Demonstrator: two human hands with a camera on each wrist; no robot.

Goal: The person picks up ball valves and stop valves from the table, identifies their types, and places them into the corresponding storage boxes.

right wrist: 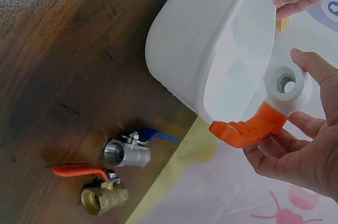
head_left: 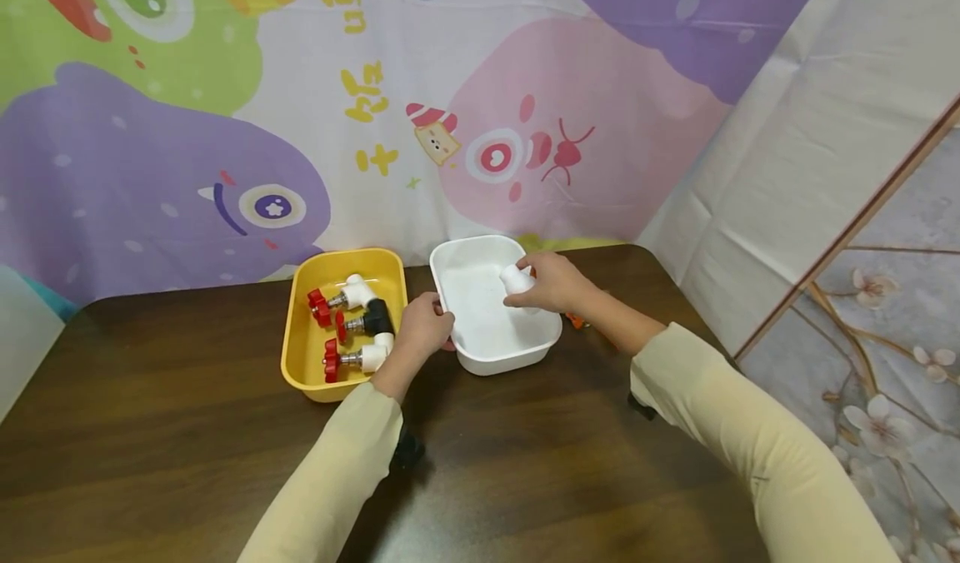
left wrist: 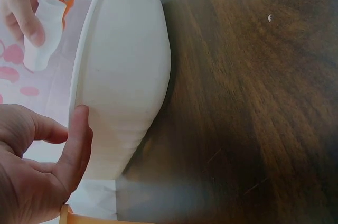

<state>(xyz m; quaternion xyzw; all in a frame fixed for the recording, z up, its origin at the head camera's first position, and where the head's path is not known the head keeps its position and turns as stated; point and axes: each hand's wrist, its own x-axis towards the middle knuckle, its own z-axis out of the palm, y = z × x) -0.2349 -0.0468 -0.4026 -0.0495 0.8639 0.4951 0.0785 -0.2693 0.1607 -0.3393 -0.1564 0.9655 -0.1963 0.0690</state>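
My right hand (head_left: 555,284) grips a white plastic ball valve (right wrist: 288,86) with an orange lever handle, holding it over the inside of a white plastic bin (head_left: 491,363). The valve's threaded round opening shows in the right wrist view. At the bin's left side, my left hand (head_left: 425,326) pinches the rim between thumb and fingers. Just left of that hand stands a yellow bin (head_left: 322,392). In it lie three valves with red wheel handles: a white one (head_left: 358,291), a black one (head_left: 377,319) and another white one (head_left: 372,357).
Right of the white bin, a brass ball valve (right wrist: 108,197) with an orange-red lever and a steel ball valve (right wrist: 129,152) with a blue lever lie on the dark wooden table (head_left: 187,430). A cartoon-printed cloth (head_left: 375,205) hangs behind the table.
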